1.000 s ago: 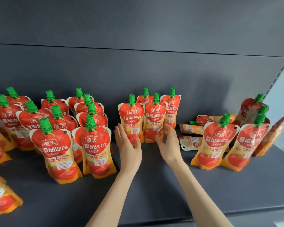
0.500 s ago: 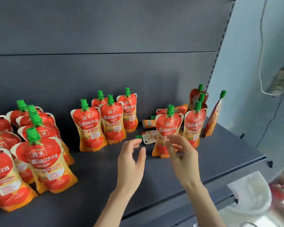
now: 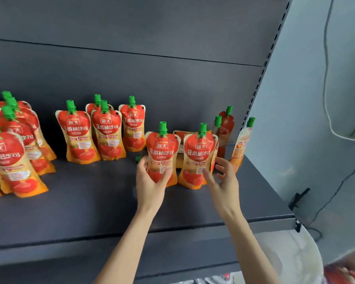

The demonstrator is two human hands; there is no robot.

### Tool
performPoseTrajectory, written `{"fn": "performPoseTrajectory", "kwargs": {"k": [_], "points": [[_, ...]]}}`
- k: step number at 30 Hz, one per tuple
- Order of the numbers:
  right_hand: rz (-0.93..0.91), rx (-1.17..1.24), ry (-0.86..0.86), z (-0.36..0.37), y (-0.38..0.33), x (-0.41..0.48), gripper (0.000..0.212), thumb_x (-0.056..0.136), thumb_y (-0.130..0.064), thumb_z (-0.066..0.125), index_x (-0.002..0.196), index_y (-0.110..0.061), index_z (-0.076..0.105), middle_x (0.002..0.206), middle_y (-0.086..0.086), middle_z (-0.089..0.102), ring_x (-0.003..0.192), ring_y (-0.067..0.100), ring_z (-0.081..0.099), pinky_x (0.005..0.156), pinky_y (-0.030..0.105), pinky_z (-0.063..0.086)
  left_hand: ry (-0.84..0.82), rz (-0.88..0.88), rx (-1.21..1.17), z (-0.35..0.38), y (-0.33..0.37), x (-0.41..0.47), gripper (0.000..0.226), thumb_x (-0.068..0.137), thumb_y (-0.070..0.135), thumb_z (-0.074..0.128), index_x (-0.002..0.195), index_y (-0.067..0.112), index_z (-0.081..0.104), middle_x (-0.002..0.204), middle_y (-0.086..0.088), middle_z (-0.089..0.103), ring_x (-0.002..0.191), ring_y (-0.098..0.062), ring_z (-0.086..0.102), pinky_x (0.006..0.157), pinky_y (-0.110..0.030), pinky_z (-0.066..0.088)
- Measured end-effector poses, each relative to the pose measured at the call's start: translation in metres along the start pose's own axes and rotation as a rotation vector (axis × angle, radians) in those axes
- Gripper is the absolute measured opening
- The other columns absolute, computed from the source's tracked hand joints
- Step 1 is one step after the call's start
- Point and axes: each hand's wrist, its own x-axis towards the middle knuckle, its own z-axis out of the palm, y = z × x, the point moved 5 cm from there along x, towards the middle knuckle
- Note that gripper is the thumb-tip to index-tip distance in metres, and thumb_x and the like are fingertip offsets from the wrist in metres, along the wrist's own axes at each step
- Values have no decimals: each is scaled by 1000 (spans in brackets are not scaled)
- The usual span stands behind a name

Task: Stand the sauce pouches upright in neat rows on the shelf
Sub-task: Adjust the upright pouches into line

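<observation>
Gripping upright sauce pouch point(image 3: 162, 149), left hand point(image 3: 151, 186)

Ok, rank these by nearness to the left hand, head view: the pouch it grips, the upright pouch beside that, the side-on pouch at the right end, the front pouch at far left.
1. Gripped pouch, in the left hand.
2. Upright pouch, just to the right of the first.
3. Side-on pouch, at the shelf's right end.
4. Front pouch, far left, across the gap.

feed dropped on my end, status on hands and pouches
Left hand grips front pouch, upright. Right hand open beside neighbouring pouch, contact unclear. Flat pouches lie behind both, not yet stood.
</observation>
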Motion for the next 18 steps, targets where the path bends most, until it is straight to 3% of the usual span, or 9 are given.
{"fn": "performPoseTrajectory", "kwargs": {"k": [3, 6, 8, 11, 14, 18], "points": [[45, 49, -78, 6, 9, 8, 46, 87, -28, 64, 126, -15, 46, 120, -4, 57, 111, 11, 54, 93, 30, 46, 22, -15, 65, 0, 1, -1, 62, 79, 33, 72, 130, 20, 39, 117, 8, 51, 108, -8, 49, 91, -29, 43], [27, 66, -118, 10, 8, 15, 38, 85, -24, 66, 118, -20, 47, 101, -14, 58, 94, 0, 55, 76, 10, 42, 29, -30, 102, 0, 3, 2, 53, 79, 32, 72, 123, 20, 46, 111, 7, 56, 103, -10, 53, 86, -28, 45], [5, 66, -126, 12, 8, 19, 28, 84, -21, 67, 104, -25, 48, 93, -19, 56, 86, -5, 54, 68, 7, 41, 34, -43, 129, -2, 0, 4, 49, 78, 33, 72, 119, 17, 51, 110, 5, 60, 101, -11, 56, 84, -28, 47], [-5, 57, -136, 17, 11, 23, 17, 82, -24, 69, 85, -17, 55, 85, -2, 58, 77, 9, 54, 67, 21, 43, 27, -38, 138, -7, -5, 6, 39, 76, 35, 74, 109, 18, 59, 105, 3, 66, 98, -13, 62, 82, -31, 53], [1, 77, -157, 21, 13, 24, 27, 80, -25, 71, 79, -3, 56, 84, 11, 58, 78, 26, 55, 69, 39, 47, 49, -25, 113, -13, -3, 0, 26, 76, 30, 74, 97, 22, 60, 96, 8, 68, 92, -9, 64, 76, -26, 53], [-1, 146, -197, 37, 4, 15, 26, 80, -25, 72, 74, -6, 54, 85, 14, 60, 80, 33, 58, 69, 44, 50, 83, -4, 78, -38, 0, -7, 24, 75, 28, 75, 93, 19, 62, 92, 8, 69, 88, -9, 65, 72, -24, 54]]}}
